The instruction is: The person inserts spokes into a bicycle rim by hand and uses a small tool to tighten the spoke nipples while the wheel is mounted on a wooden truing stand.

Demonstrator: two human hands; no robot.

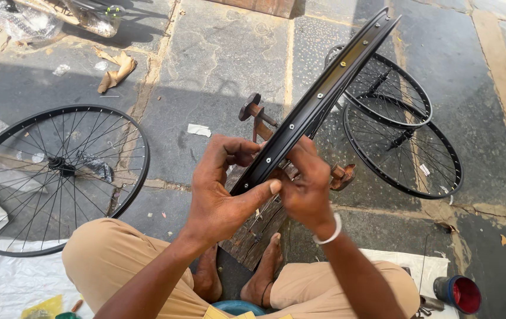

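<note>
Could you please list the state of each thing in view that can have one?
Black metal bicycle rim: upright on edge, held by both hands.
Left hand: gripping the rim, thumb pressed to it.
Right hand: fingers closed at the rim's lower part.
Black spoked wheel: lying flat on the paving.
Two black spoked wheels: lying flat, overlapping.
Red-ended cylindrical can: on its side.

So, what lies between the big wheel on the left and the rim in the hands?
In the head view, bare stone pavement between wheel and rim, with one white scrap.

Glossy black metal rim (318,97), rough stone paving (217,65)
</note>
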